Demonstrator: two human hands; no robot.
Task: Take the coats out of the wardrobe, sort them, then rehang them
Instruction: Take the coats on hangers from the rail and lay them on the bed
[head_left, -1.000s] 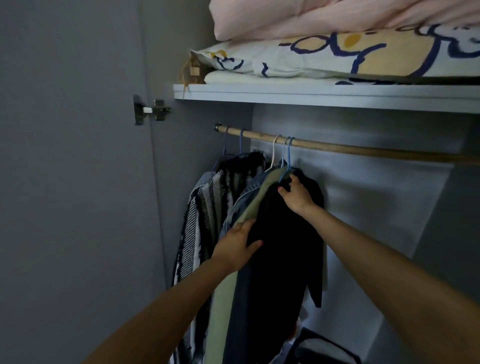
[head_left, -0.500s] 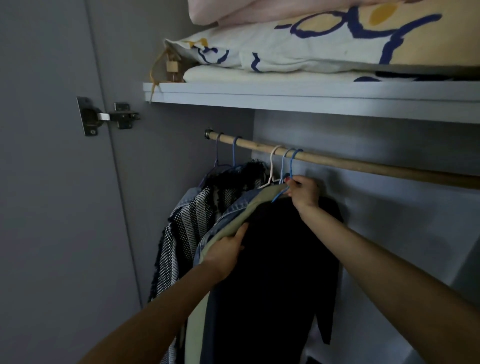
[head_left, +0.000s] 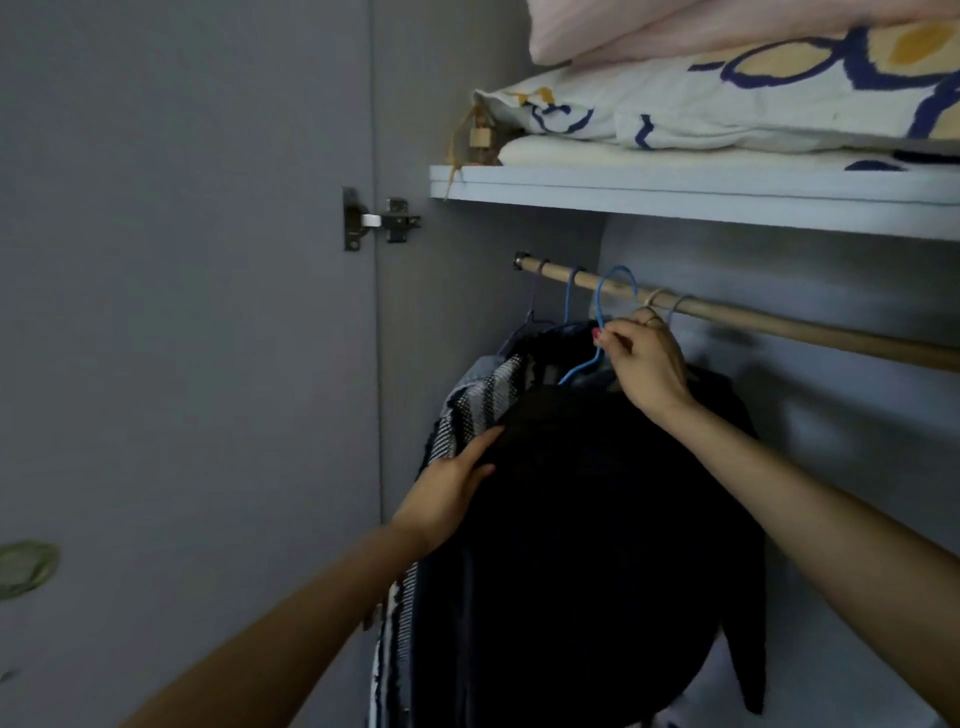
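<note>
A dark coat (head_left: 597, 519) hangs on a blue hanger (head_left: 602, 312) whose hook stands at the wooden rail (head_left: 779, 325). My right hand (head_left: 644, 358) pinches the neck of that blue hanger just below the rail. My left hand (head_left: 452, 483) holds the coat's left shoulder edge, fingers tucked behind the cloth. To the left, partly hidden behind the dark coat, hangs a black-and-white knitted coat (head_left: 467, 410). Other hanger hooks (head_left: 571, 291) sit on the rail on both sides.
A white shelf (head_left: 675, 192) above the rail carries patterned bedding (head_left: 727, 104) and a pink quilt (head_left: 727, 26). The open grey door (head_left: 182, 312) with its hinge (head_left: 379, 221) stands at the left. The rail's right stretch carries no hangers.
My right hand lifted the blue hanger and swung its hook leftward along the rail. The dark coat now covers the beige and denim garments. My left hand shifted to the coat's shoulder edge.
</note>
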